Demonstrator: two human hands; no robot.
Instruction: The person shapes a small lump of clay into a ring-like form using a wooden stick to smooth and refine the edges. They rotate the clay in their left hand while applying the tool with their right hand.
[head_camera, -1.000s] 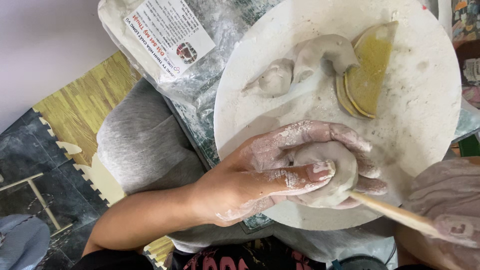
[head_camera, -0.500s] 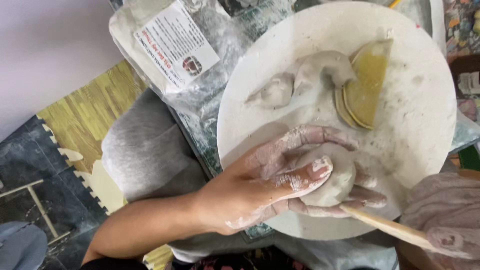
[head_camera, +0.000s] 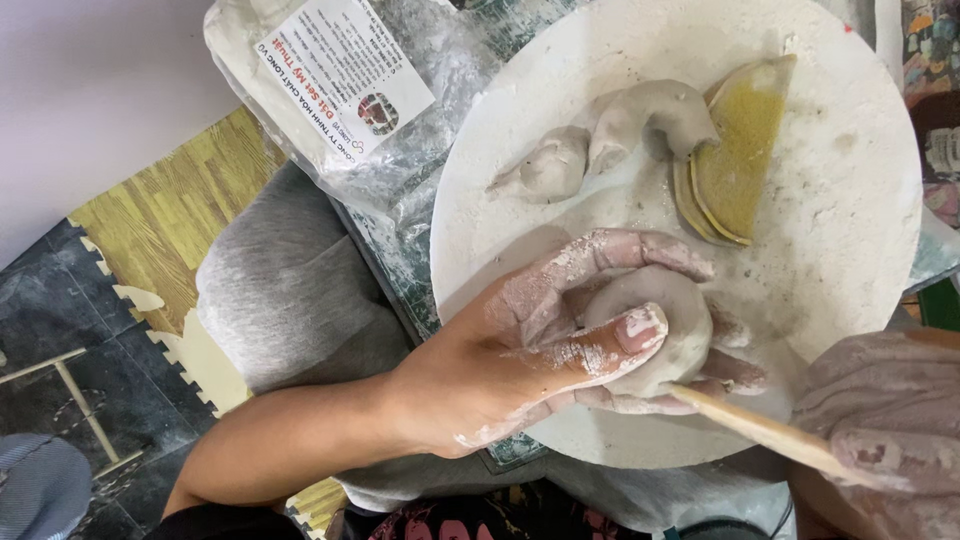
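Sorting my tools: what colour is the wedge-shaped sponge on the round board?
Mustard yellow with pale edges; the sponge shows in the head view.

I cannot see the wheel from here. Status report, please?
Left hand cupping clay lump. Right hand holding wooden stick, tip at lump. Nothing between them.

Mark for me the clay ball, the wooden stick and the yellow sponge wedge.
clay ball (head_camera: 668, 335): head view, its bare domed top between the fingers.
wooden stick (head_camera: 760, 430): head view, middle of the shaft.
yellow sponge wedge (head_camera: 738, 160): head view, centre of its flat yellow face.
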